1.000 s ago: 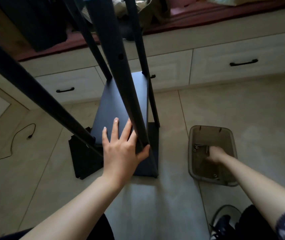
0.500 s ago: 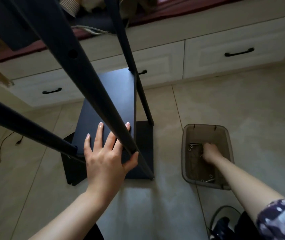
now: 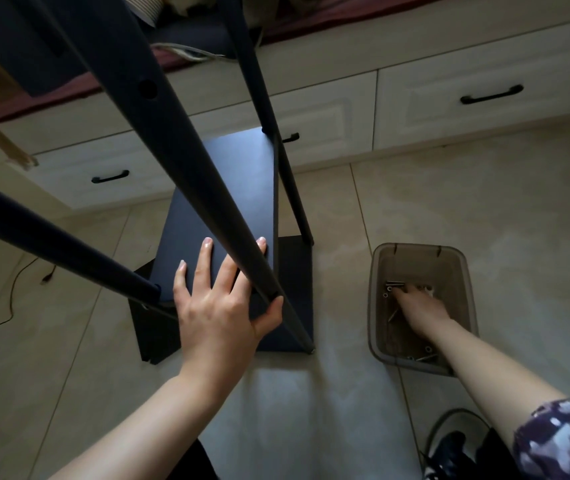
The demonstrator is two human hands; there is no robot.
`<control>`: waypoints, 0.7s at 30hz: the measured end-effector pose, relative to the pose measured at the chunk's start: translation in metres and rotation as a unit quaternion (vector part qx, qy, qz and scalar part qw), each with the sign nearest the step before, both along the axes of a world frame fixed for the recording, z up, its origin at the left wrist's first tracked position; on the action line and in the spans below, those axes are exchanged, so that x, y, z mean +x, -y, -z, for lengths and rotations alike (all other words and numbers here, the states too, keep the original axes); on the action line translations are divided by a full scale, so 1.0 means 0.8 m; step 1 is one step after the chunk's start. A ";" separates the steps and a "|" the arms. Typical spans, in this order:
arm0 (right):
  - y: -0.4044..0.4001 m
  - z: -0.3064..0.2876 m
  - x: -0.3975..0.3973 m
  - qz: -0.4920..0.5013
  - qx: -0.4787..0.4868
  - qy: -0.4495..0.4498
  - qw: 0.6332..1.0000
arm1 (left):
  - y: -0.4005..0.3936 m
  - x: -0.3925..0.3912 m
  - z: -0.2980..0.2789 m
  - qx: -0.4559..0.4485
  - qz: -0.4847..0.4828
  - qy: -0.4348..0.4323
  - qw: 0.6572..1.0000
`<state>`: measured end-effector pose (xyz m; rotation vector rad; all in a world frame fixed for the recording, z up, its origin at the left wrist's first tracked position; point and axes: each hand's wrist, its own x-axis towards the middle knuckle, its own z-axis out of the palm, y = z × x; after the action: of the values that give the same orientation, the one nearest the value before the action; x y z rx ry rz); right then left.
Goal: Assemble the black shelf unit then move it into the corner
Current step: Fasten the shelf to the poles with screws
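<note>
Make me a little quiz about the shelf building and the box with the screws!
1. True or false: the right hand is inside the plastic box.
2. What lies in the box? A) screws B) marbles C) socks
3. Fill in: the left hand rests on the black shelf ____, thumb beside a pole.

Key: 1 true. 2 A, screws. 3 board.
</note>
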<state>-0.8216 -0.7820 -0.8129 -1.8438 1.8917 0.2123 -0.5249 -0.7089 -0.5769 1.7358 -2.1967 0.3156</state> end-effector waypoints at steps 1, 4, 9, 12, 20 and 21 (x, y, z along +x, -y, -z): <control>-0.001 -0.001 0.001 0.007 0.009 0.025 1.000 | 0.000 0.000 -0.001 0.002 -0.001 0.001 1.000; -0.001 -0.002 0.002 0.009 0.036 0.058 0.998 | -0.001 0.000 -0.001 0.009 -0.002 -0.003 1.000; 0.005 -0.030 0.006 -0.018 0.099 0.002 0.995 | 0.000 -0.001 -0.002 0.023 -0.004 -0.002 1.000; 0.015 -0.068 0.018 -0.053 0.161 -0.042 0.985 | 0.001 -0.003 -0.007 0.050 -0.002 -0.002 0.999; 0.013 -0.255 0.078 -0.198 0.173 -0.109 0.958 | 0.012 -0.002 -0.022 0.172 -0.025 0.054 0.983; 0.006 -0.279 0.087 -0.198 0.167 -0.084 0.962 | 0.013 -0.001 -0.024 0.176 -0.025 0.052 0.983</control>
<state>-0.7517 -0.7869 -0.5895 -1.9890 1.4529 0.7943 -0.5260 -0.7189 -0.5579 1.9978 -2.4022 0.0270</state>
